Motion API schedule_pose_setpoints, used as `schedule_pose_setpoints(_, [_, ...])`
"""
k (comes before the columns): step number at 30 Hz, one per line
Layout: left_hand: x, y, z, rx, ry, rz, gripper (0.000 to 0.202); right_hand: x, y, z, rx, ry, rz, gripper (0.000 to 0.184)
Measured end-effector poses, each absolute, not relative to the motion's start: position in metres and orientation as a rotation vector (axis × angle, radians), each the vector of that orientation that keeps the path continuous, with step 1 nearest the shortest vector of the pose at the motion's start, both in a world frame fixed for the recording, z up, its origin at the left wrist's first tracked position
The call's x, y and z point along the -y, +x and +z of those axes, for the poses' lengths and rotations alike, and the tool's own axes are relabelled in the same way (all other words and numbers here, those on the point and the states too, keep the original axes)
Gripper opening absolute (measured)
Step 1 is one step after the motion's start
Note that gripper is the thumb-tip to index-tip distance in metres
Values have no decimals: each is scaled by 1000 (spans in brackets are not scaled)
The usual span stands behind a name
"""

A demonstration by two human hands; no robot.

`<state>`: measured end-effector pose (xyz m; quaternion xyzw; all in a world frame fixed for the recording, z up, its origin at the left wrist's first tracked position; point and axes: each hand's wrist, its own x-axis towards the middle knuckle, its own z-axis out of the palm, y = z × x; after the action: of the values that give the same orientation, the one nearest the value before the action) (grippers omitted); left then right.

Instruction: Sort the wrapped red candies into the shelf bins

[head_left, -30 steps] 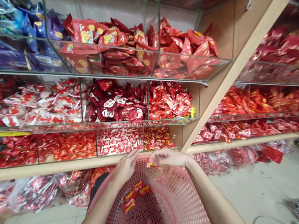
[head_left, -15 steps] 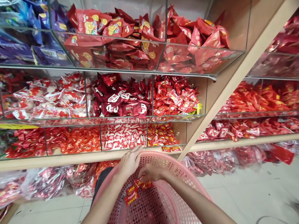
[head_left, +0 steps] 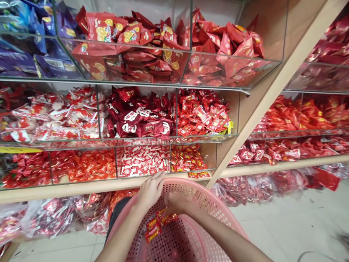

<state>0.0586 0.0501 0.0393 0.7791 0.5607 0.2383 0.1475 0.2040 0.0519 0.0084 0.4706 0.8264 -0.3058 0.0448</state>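
Note:
Below the shelves stands a tall pink plastic basket (head_left: 232,225) with perforated walls, its opening toward me. My left hand (head_left: 150,191) grips its far rim on the left side. Inside the basket, near the far wall, is my right hand (head_left: 178,202); its fingers are blurred and partly hidden, so what they hold does not show. Just below and left of that hand, several small red-and-yellow wrapped candies (head_left: 153,233) are in the basket.
Divided clear bins hold wrapped sweets, among them red orange-printed packets (head_left: 128,34) and dark red packets (head_left: 137,114). Small red-and-yellow packets (head_left: 198,174) lie on the wooden ledge (head_left: 74,188). Plastic bags of sweets (head_left: 50,216) line the tiled floor (head_left: 286,227) beneath.
My right hand has lifted slightly off the candies toward the far wall of the basket, and some candies there have shifted. My left hand stays on the rim.

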Motion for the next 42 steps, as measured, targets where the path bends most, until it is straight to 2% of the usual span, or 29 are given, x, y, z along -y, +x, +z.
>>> schedule_pose_setpoints(2, [-51, 58, 39, -1616, 2236, 694, 42, -57, 210, 24, -2549, 1543, -825, 21])
schedule_pose_setpoints(8, [-54, 54, 35, -1596, 2227, 712, 41, -108, 280, 75, -2612, 1959, -983, 42])
schedule_pose_setpoints(12, [-55, 52, 33, -1588, 2211, 725, 41, -139, 319, 78, -2410, 2458, -395, 22])
schedule_pose_setpoints(14, [-55, 52, 32, -1584, 2215, 728, 41, -146, 323, 73, -2308, 2458, -270, 33])
schedule_pose_setpoints(17, [-55, 52, 32, -1575, 2218, 732, 42, -151, 315, 65, -2139, 2390, -302, 48])
schedule_pose_setpoints(22, [-55, 51, 32, -1567, 2232, 725, 43, -150, 306, 58, -2012, 2455, -309, 38])
schedule_pose_setpoints(28, [-56, 49, 29, -1574, 2235, 733, 44, -149, 321, 58, -2220, 2634, -303, 25])
schedule_pose_setpoints(30, [-56, 49, 29, -1568, 2240, 743, 44, -146, 324, 61, -2343, 2775, -626, 15])
schedule_pose_setpoints(32, [-56, 49, 29, -1561, 2247, 752, 43, -138, 322, 65, -2383, 2806, -1361, 16])
schedule_pose_setpoints(34, [-56, 49, 30, -1555, 2254, 761, 43, -127, 316, 71, -2206, 2599, -2211, 25])
schedule_pose_setpoints(36, [-56, 49, 30, -1551, 2258, 767, 43, -112, 308, 80, -1960, 2303, -2718, 33])
schedule_pose_setpoints(39, [-55, 50, 29, -1551, 2262, 767, 43, -87, 291, 93, -1855, 1974, -2887, 42])
schedule_pose_setpoints(42, [-54, 51, 30, -1557, 2257, 756, 44, -67, 272, 95, -2006, 1656, -2750, 44])
